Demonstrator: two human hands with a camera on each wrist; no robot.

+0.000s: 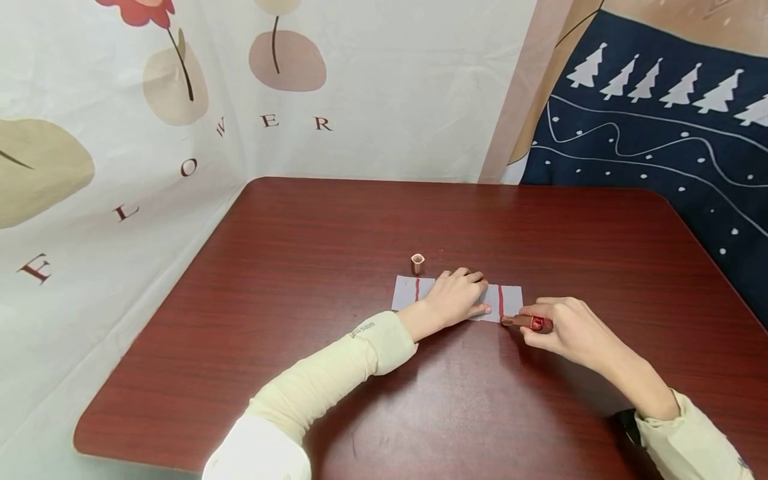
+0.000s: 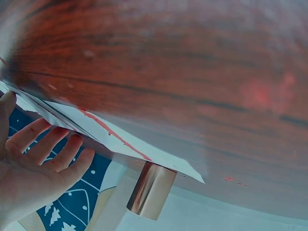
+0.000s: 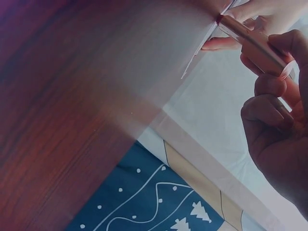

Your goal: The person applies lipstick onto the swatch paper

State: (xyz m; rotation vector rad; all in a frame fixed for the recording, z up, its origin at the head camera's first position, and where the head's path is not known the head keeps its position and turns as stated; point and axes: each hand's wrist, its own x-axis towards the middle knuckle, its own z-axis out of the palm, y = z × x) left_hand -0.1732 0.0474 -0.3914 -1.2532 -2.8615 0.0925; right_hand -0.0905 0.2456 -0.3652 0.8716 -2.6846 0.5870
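Note:
A white strip of paper [image 1: 513,298] lies on the table, with a red line [image 1: 417,289] near its left end and another near its right. My left hand [image 1: 451,298] rests on the middle of the paper, fingers extended, covering part of it. With thumb and fingers, my right hand [image 1: 575,332] pinches a rose-gold lipstick [image 3: 262,52]; its tip is at the lower end of the right-hand red line. The lipstick's cap [image 1: 417,265] stands upright just behind the paper's left part, and the left wrist view shows the shiny cap [image 2: 153,190] close up.
The dark red wooden table [image 1: 288,280] has rounded corners. Small red specks [image 2: 236,181] mark its surface near the paper. Behind it hang a pale printed cloth [image 1: 384,87] and a navy cloth [image 1: 636,133] with white trees.

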